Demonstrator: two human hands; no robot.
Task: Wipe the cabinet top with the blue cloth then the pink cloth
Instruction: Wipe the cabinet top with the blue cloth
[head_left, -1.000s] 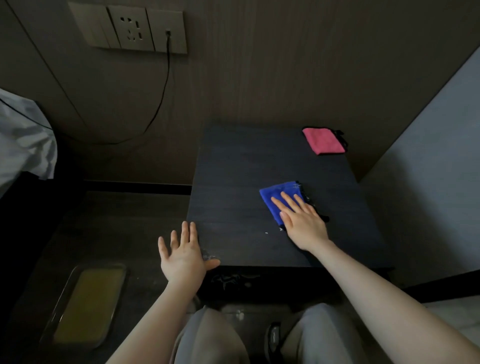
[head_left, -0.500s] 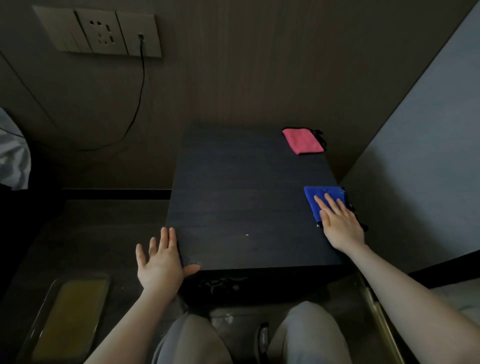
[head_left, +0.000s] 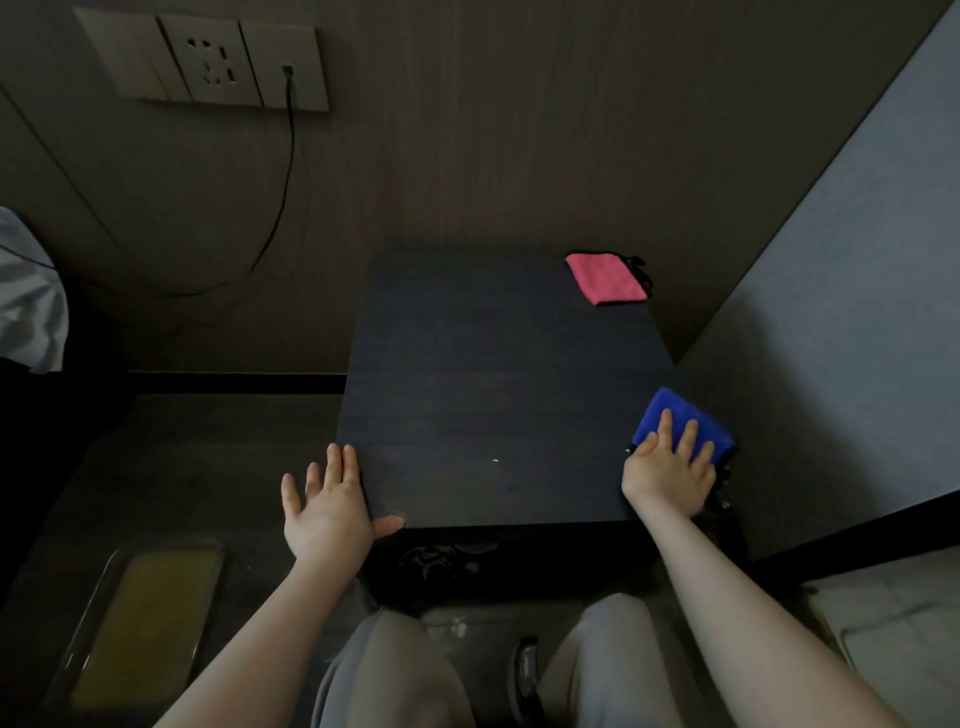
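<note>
The cabinet top (head_left: 498, 384) carries two cloths. The pink cloth (head_left: 605, 278) lies at its far right corner. The blue cloth (head_left: 675, 421) sits at the right edge (partly overhanging it), nearer the front, under the fingers of the right hand (head_left: 667, 470). The left hand (head_left: 330, 506) rests at the front left corner, thumb on the top, fingers along the left edge.

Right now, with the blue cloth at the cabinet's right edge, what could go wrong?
The blue cloth already overhangs the cabinet top's right edge under the right hand; another push could drop it off. The pink cloth sits in the far corner, so that patch may go unwiped.
</note>
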